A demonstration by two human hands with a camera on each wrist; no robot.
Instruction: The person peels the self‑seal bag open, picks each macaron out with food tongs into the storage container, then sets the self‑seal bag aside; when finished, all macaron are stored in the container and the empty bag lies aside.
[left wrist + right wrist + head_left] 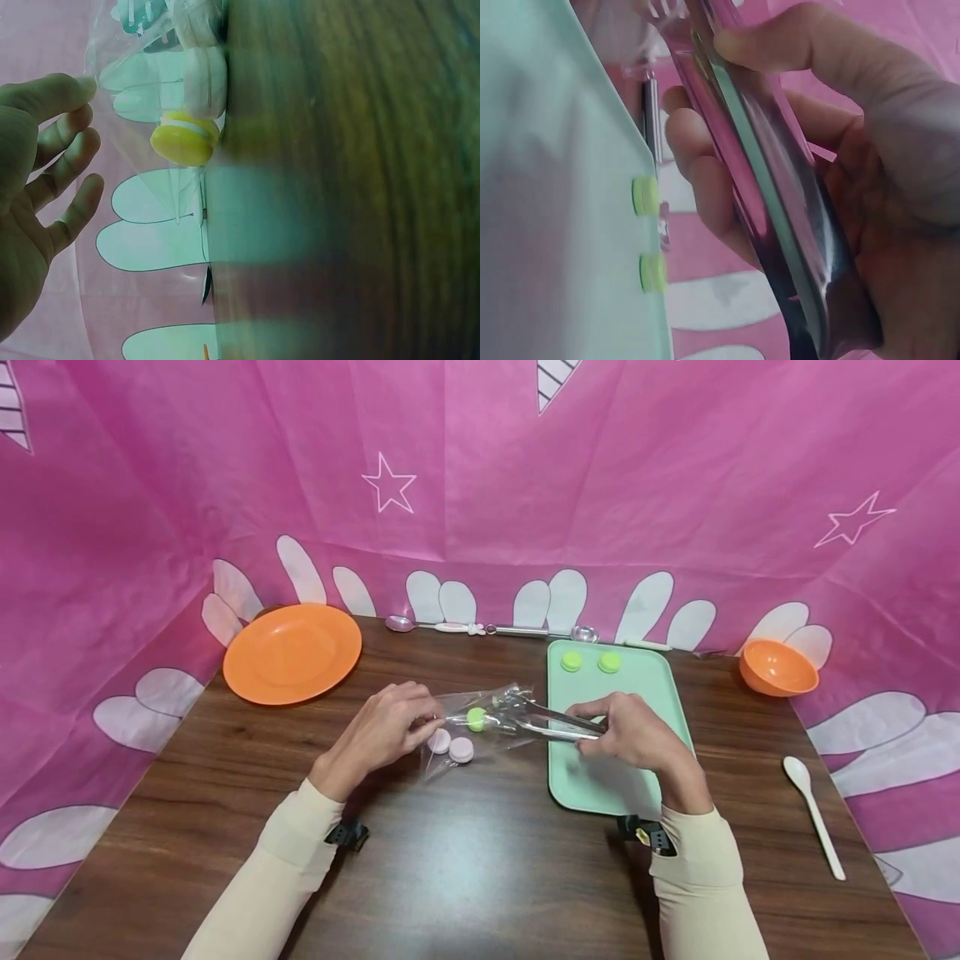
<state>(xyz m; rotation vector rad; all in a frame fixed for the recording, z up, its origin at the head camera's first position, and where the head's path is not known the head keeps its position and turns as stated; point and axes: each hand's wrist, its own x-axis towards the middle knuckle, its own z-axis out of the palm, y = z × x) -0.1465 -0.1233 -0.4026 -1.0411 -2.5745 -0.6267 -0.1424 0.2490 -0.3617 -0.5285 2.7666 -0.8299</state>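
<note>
My left hand (386,735) pinches the edge of a clear plastic bag (495,739) between thumb and fingertips; its other fingers are loosely bent in the left wrist view. Inside the bag lie two pale pink macarons (461,749) and one green macaron (476,719), which looks yellow in the left wrist view (185,139). Metal tongs (558,727) are gripped by my right hand (626,731), thumb on one arm and fingers round the other. The tips of the tongs overlap the bag's right end. Two more green macarons (590,662) sit on the mint-green tray (645,685), beneath my right hand.
An orange plate (292,653) is at the back left, an orange bowl (778,668) at the back right. A white spoon (813,817) lies on the right. Along the pink curtain (480,485) lie a pink-bowled spoon (401,624), a metal ladle (585,634) and a fork (708,653).
</note>
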